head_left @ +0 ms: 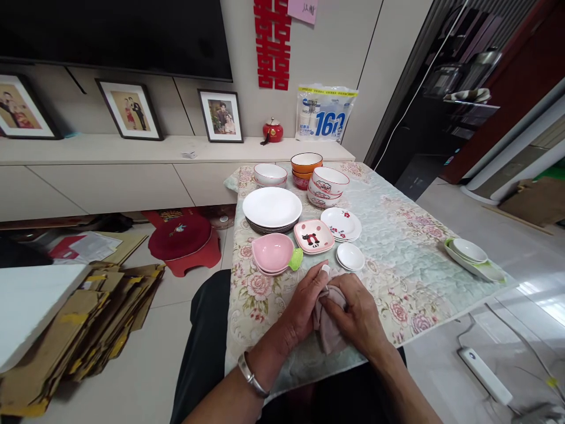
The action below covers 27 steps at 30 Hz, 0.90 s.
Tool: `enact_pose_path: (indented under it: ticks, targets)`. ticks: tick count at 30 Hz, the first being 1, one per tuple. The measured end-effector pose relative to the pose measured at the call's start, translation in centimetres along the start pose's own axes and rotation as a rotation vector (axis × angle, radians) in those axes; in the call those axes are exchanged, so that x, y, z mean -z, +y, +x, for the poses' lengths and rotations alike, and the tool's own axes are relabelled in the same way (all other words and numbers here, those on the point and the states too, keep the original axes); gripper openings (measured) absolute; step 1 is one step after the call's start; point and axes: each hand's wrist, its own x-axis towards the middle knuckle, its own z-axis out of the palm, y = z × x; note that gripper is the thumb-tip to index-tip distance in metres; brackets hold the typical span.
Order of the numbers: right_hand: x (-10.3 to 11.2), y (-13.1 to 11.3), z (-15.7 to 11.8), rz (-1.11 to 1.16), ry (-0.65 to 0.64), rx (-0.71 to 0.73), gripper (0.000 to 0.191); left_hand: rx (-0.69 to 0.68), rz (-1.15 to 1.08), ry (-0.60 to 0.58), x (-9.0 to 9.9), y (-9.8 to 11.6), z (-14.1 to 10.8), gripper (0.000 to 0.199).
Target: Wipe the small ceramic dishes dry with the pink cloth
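Note:
My left hand [304,301], with a silver bracelet at the wrist, is closed round a small white object [325,269] whose edge shows by the thumb; the rest of it is hidden. My right hand [358,306] grips a brownish-pink cloth [329,331] against it, and the hands touch. Just beyond them lie small white dishes [351,257], a square cat dish [313,237] and pink bowls [272,252] with a green leaf-shaped handle.
On the flowered tablecloth [397,265] stand white plates [272,207], flower plates [341,224], white bowls [270,174], orange-rimmed bowls [306,161] and patterned bowls [329,181]. Green-edged dishes [474,259] sit near the right edge. A red stool [183,238] and flattened cardboard [88,324] are at left.

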Motion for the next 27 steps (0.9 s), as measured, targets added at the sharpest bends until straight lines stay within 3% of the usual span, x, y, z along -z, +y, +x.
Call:
enact_pose_path:
  ticks: [3,6,12,16,19,23,27]
  targets:
    - [0.1,-0.1,0.1,0.177,0.048,-0.102,0.009,0.048,-0.049,-0.018,-0.3,0.5,-0.3,0.064]
    - [0.0,0.1,0.0,0.284,0.07,-0.134,0.011,0.022,-0.068,-0.003,-0.4,0.6,-0.4,0.067]
    - [0.4,1.6,-0.3,0.114,-0.028,0.107,0.018,-0.024,-0.049,0.039,-0.1,-0.2,0.1,0.044]
    - [1.1,1.6,-0.4,0.013,-0.048,0.157,0.016,-0.062,0.039,-0.057,-0.1,-0.2,0.2,0.031]
    - [1.3,1.0,-0.3,0.062,-0.045,0.08,0.015,-0.029,0.062,-0.086,-0.2,0.1,-0.1,0.04]
    - [0.6,0.6,-0.4,0.188,0.016,-0.053,0.009,-0.044,0.097,-0.029,0.0,0.0,-0.3,0.076]
    - [0.1,1.1,-0.6,0.188,0.013,-0.01,0.015,-0.072,0.141,-0.017,0.3,-0.4,-0.1,0.067]
